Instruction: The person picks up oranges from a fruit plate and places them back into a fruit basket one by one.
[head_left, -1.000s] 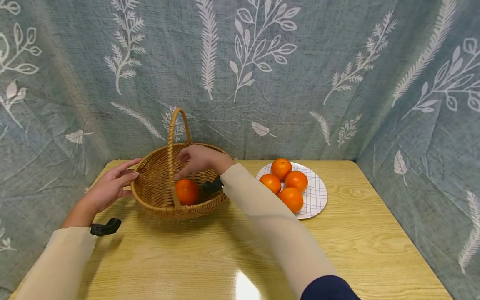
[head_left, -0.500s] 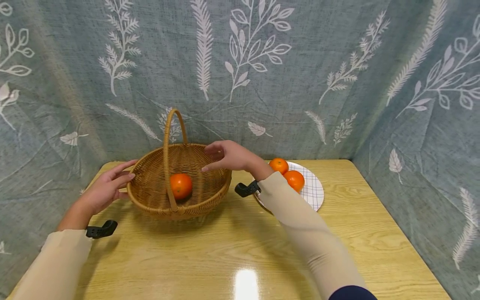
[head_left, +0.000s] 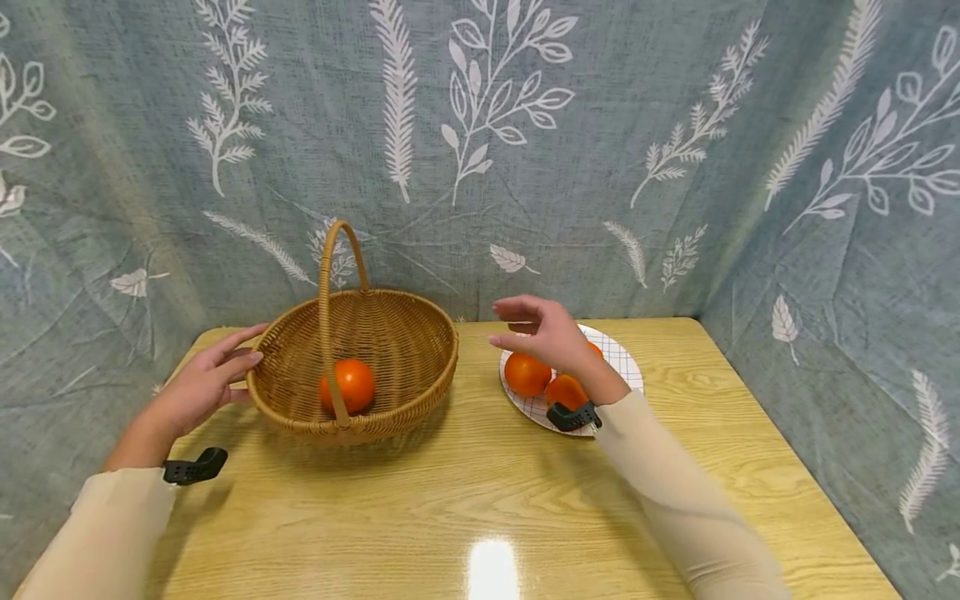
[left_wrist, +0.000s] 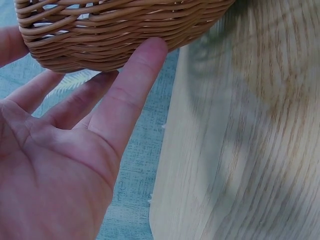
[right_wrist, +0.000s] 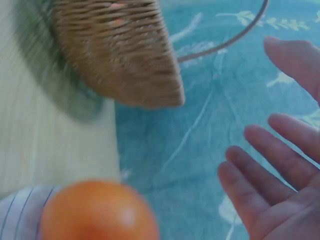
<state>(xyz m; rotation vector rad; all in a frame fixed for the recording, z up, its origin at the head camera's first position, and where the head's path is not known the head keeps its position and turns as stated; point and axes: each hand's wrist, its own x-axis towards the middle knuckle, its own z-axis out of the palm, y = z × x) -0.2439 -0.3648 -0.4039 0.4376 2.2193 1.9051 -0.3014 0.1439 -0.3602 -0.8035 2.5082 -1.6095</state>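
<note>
A wicker basket (head_left: pixel 408 354) with an arched handle stands at the left of the table, one orange (head_left: pixel 356 386) inside it. At its left end my left hand (head_left: pixel 197 387) touches the outside near the rim. In the left wrist view, an extended digit (left_wrist: pixel 142 70) lies against the woven wall. My right hand (head_left: pixel 551 340) is in the air over a plate (head_left: pixel 628 371) with a checked pattern, holding nothing, its fingers spread and slightly bent. Oranges (head_left: pixel 527 374) sit on that plate, partly hidden by the hand and wrist. The right wrist view shows an orange (right_wrist: pixel 100 212) below the fingers.
A wooden table (head_left: pixel 420 500) carries the basket and plate. Close behind it hangs a grey-blue curtain (head_left: pixel 525 192) with white leaf prints, which also flanks both sides. The basket's handle (head_left: pixel 327 308) rises well above its rim.
My right hand has come out of the basket, leaving the orange there, and moved right to above the plate. My left hand has stayed at the basket's left end. The view has shifted slightly.
</note>
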